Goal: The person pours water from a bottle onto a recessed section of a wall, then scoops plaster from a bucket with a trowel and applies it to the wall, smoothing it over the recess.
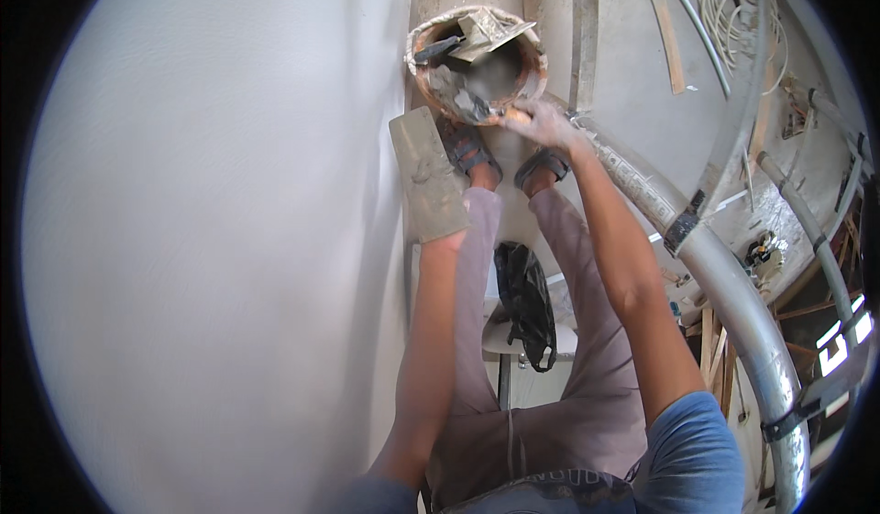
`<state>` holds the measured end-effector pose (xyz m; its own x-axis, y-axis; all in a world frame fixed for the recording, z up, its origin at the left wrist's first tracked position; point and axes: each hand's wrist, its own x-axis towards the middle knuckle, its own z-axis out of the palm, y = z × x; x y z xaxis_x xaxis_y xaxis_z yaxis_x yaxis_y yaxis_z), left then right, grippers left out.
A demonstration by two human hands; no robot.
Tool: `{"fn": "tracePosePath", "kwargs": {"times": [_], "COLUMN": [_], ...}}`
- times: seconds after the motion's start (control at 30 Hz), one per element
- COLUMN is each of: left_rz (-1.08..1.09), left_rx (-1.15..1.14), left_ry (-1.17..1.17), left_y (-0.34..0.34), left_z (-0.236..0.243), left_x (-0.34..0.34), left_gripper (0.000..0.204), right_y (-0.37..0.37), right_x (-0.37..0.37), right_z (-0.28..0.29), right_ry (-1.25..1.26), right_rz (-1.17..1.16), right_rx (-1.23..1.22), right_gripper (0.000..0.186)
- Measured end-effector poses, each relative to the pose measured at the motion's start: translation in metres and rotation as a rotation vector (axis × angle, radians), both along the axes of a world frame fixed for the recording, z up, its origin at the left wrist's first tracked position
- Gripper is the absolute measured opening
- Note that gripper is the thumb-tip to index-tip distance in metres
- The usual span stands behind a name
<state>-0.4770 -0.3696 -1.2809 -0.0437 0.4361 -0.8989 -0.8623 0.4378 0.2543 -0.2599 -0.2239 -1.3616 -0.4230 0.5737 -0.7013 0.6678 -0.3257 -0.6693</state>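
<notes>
My left hand (446, 242) holds up a flat, rectangular plastering hawk (426, 170) beside the white wall. Its grey face is smeared with plaster, and the board hides my fingers. Beyond it stands a round, plaster-crusted bucket (415, 66) with grey mix inside. At the bucket's near right rim, my right hand (548, 127) is closed round the orange-brown handle of a trowel (474, 106). That trowel's blade dips inside the bucket, coated with mix. A second, flat trowel (486, 39) rests across the far side of the rim. A dark handle (438, 49) lies at the left.
A smooth white wall (211, 239) rises close on my left. To the right, a thick metal pole (733, 276) runs alongside scaffold tubes (797, 202). A black plastic bag (525, 303) hangs between my legs. Coiled cable (724, 10) and a wooden strip (668, 42) lie farther off.
</notes>
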Motion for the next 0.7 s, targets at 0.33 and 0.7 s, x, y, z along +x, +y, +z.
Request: {"fn": "tracePosePath", "kwargs": {"times": [0.33, 0.7], "left_rz": [0.018, -1.048], "left_rx": [-0.006, 0.355], "left_ry": [-0.138, 0.711], "left_y": [0.026, 0.071], "left_z": [0.080, 0.192], "left_x": [0.005, -0.032], "left_gripper": [0.033, 0.037], "right_y": [-0.052, -0.038], "right_x": [0.036, 0.022], "right_z": [0.199, 0.265], "right_ry": [0.093, -0.205], "right_rz": [-0.072, 0.107], "right_rx": [0.372, 0.669], "right_gripper": [0.032, 0.028]}}
